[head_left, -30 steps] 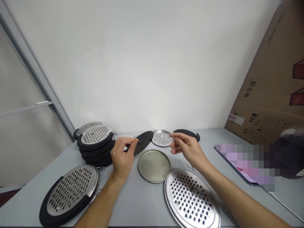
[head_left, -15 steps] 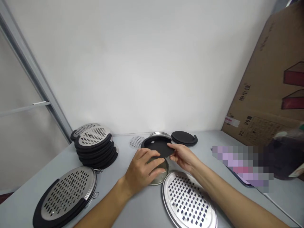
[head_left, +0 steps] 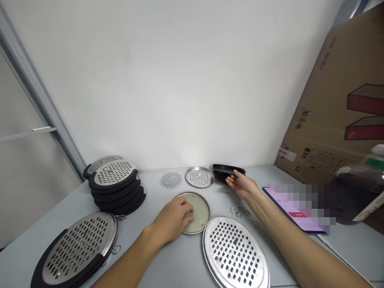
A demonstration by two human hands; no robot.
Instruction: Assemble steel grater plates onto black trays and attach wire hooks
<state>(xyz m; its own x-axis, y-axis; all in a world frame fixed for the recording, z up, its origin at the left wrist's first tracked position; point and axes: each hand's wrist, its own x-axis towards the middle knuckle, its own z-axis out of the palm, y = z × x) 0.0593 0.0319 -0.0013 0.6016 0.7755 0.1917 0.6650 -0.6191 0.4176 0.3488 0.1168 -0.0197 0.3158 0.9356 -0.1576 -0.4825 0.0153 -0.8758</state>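
Observation:
With my right hand I pinch the front edge of a black round cover, tilted over the other dark covers near the wall. My left hand rests over the left edge of a shallow olive-coloured metal disc, fingers loosely curved, with a gap between thumb and fingers. To the right of the left hand and nearer me lies a large oval perforated metal plate. Behind the olive disc are a round rimmed grater plate and a thin flat grater disc.
On the left stands a stack of black-edged graters, with a larger black-rimmed grater in front. Wire rings lie under my right forearm. A phone with a cable, a dark-filled bottle and a cardboard box are at right.
My right hand has carried the black cover right and back, from above the olive disc to the dark covers by the wall. My left hand has lowered to the disc's left edge.

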